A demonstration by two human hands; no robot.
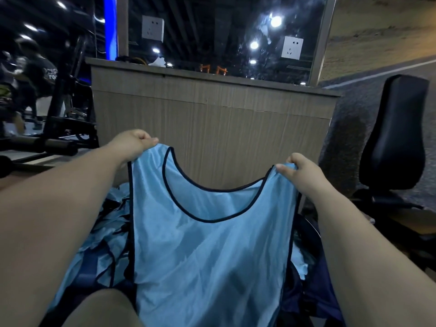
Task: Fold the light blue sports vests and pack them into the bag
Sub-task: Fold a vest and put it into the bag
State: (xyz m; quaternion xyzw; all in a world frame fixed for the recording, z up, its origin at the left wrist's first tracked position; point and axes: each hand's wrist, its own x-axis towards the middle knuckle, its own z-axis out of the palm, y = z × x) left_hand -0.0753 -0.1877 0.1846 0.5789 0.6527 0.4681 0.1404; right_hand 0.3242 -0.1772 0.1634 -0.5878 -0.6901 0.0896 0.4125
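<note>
A light blue sports vest (pixel 207 256) with dark trim hangs spread out in front of me, its neckline facing up. My left hand (pixel 134 143) pinches its left shoulder strap and my right hand (pixel 298 172) pinches the right strap, both held up at the same height. Below and to the left lies a heap of several more light blue vests (pixel 103 246). Dark blue fabric (pixel 316 293) shows at the lower right; I cannot tell whether it is the bag.
A wooden counter panel (pixel 212 128) stands right behind the vest. A black padded seat (pixel 396 138) is at the right. Black gym equipment (pixel 66 119) and a person stand at the far left. My knee (pixel 103 310) shows at the bottom.
</note>
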